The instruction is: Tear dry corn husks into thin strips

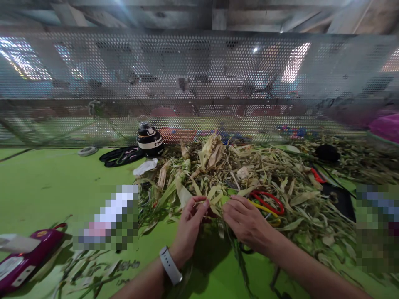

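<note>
Between my hands is a small bunch of pale corn husk strips (pixel 214 199), its pieces fanning out at the top. My left hand (pixel 193 212), with a white watch band on the wrist, pinches the bunch between thumb and index finger. My right hand (pixel 241 218) is at the other side with its fingers curled together near the strips; its fingertips are partly hidden, and I cannot make out what they hold. Scissors with red and yellow handle loops (pixel 270 203) lie just beyond my right hand. Behind both hands spreads a heap of dry corn husks (pixel 264 172).
A black-and-white round container (pixel 150 141) stands at the back beside a black strap (pixel 120 156). A roll of tape (pixel 87 151) lies on the green tabletop (pixel 46 182). At the left is a magenta device (pixel 31 259). A perforated metal screen (pixel 193 62) closes off the back.
</note>
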Demonstrator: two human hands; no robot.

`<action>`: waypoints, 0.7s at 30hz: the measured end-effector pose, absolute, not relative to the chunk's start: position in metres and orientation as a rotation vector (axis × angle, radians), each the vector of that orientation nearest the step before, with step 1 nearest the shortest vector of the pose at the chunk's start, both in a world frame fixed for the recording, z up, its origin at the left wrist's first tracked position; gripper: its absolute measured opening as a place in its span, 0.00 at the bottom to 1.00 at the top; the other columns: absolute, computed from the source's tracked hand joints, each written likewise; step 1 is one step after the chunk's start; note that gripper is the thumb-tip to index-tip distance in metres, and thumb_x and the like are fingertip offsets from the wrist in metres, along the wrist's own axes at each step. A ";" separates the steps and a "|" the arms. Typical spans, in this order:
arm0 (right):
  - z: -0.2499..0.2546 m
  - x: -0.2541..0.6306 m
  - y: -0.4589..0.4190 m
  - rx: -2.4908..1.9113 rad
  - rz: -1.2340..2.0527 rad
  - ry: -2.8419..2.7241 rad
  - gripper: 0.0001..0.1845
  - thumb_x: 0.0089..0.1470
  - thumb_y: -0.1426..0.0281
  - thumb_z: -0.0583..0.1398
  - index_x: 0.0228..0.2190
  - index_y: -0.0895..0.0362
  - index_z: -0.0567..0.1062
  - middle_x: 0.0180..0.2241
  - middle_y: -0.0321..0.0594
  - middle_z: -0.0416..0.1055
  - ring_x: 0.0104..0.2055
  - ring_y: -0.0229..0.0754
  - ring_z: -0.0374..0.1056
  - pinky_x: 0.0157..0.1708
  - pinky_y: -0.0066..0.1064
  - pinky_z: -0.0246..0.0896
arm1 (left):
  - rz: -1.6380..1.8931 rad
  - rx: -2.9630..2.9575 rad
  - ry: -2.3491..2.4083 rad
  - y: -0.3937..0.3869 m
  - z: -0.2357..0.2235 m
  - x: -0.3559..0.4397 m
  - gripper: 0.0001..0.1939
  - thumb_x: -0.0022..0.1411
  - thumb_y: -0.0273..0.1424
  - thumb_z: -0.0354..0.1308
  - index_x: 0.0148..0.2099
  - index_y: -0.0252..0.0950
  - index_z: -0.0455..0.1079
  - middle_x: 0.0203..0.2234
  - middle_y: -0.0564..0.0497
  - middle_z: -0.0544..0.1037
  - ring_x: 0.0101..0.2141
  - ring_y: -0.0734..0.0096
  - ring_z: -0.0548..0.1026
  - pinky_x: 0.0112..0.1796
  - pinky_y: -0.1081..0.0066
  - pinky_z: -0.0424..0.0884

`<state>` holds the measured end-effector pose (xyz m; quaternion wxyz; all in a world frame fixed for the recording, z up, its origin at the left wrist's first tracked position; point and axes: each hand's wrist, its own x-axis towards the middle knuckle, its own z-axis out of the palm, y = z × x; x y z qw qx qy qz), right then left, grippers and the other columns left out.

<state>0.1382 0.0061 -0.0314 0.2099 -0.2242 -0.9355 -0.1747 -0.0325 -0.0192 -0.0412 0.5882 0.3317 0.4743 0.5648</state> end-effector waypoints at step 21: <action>-0.031 0.140 0.007 -0.644 -0.540 -2.578 0.12 0.56 0.78 0.50 0.37 0.63 0.72 0.39 0.45 0.69 0.46 0.46 0.60 0.54 0.41 0.52 | 1.180 0.740 1.053 -0.016 -0.044 -0.033 0.16 0.53 0.38 0.56 0.43 0.37 0.68 0.25 0.53 0.72 0.22 0.75 0.71 0.24 0.75 0.68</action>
